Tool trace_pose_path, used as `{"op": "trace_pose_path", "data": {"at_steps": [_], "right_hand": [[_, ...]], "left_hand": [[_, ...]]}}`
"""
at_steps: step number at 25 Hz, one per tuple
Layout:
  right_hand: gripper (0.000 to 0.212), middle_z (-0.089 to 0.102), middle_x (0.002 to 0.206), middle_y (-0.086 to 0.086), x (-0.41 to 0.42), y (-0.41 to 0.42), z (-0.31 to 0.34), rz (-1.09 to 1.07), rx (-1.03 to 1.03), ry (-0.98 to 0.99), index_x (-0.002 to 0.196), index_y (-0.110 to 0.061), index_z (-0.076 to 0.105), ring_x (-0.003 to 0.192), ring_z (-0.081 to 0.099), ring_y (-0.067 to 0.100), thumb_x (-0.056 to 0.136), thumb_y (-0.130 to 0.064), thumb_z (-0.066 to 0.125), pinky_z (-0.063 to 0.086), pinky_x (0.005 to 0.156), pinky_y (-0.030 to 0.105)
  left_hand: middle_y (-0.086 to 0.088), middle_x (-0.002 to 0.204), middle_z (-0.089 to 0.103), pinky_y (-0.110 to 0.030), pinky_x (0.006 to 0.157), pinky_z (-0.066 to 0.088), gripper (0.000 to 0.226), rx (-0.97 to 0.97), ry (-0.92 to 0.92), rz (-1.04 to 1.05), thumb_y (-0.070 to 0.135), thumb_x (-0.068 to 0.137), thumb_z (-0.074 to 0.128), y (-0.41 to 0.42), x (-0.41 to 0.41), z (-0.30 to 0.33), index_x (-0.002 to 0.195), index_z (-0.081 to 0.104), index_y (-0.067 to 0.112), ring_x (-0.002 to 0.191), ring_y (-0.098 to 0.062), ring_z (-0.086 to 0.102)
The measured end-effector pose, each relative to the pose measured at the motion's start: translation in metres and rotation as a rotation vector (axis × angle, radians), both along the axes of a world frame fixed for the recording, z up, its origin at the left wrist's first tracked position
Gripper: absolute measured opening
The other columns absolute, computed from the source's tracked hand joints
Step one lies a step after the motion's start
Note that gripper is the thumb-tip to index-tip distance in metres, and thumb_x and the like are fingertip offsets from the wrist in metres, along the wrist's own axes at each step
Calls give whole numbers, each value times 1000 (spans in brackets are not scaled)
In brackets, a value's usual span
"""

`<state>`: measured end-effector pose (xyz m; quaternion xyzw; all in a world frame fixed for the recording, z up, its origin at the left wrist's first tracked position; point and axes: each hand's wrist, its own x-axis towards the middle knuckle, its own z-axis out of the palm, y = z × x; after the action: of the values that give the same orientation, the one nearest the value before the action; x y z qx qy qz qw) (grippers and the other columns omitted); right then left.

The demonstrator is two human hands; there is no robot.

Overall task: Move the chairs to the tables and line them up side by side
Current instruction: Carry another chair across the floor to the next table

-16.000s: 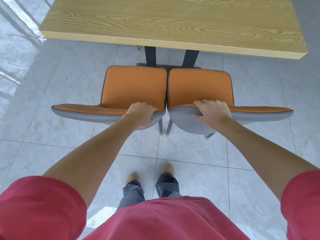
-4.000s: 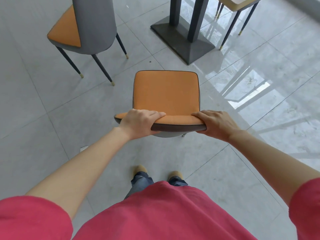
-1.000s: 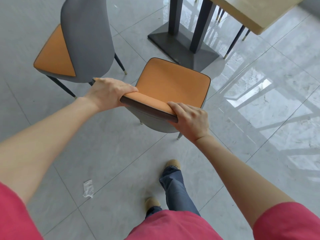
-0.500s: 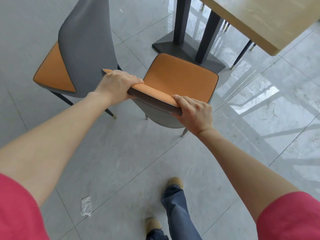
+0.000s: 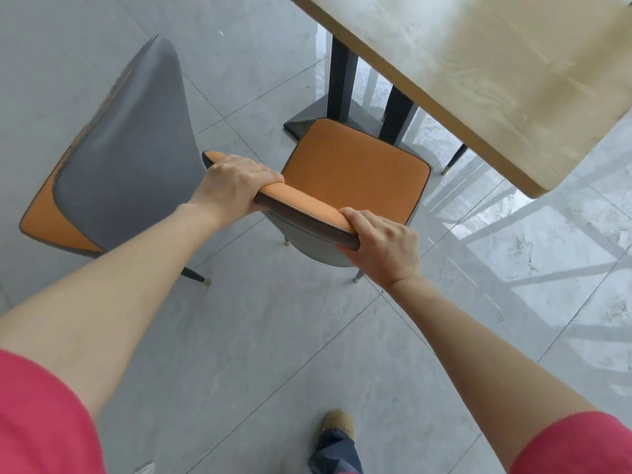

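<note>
Now you are steering orange chair (image 5: 355, 172) toward surface (image 5: 478, 80), seat nearing its edge, left hand (image 5: 236, 186) and right hand (image 5: 383, 244) both clenching backrest. Next: be squaring it beside grey-backed chair (image 5: 126, 148).

Beside the pale wood-grain table (image 5: 485, 73), both chairs wear matt orange upholstery (image 5: 355, 169) with smooth grey backs (image 5: 133, 152) above glossy grey floor tiles (image 5: 547, 268).
</note>
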<state>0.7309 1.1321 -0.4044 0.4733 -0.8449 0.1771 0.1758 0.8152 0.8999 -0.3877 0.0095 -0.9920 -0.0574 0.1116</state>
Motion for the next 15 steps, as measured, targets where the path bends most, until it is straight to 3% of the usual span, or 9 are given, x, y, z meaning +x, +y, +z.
{"op": "trace_pose_path", "data": {"at_steps": [3, 6, 9, 15], "right_hand": [[26, 71, 65, -3, -11, -10, 3, -3, 6, -6, 86, -16, 73, 50, 65, 17, 74, -28, 54, 41, 35, 19], [22, 71, 65, -2, -15, -13, 3, -28, 13, -9, 87, -15, 74, 48, 64, 19, 67, -23, 69, 41, 34, 19], [31, 73, 68, 1, -8, -17, 3, -97, 28, -55, 87, -13, 73, 48, 65, 21, 57, -19, 81, 43, 36, 20], [40, 73, 65, 7, 21, -38, 11, -334, 68, -172, 87, -8, 73, 47, 65, 28, 51, -16, 87, 44, 38, 25]], "left_hand": [[-18, 86, 73, -51, 75, 52, 37, -21, 13, -62, 4, 60, 83, -12, -14, 3, 95, 70, 3, 76, -38, 69], [-16, 80, 74, -47, 68, 54, 35, -35, 40, -152, 6, 58, 85, -20, -23, 3, 90, 70, 3, 70, -35, 69], [-13, 76, 74, -39, 58, 55, 30, -46, 75, -290, 9, 60, 84, -33, -28, 0, 86, 71, 4, 65, -30, 70], [-17, 77, 74, -39, 51, 57, 26, 29, 10, -458, 11, 70, 79, -55, -29, 3, 92, 70, 1, 63, -33, 69]]}}
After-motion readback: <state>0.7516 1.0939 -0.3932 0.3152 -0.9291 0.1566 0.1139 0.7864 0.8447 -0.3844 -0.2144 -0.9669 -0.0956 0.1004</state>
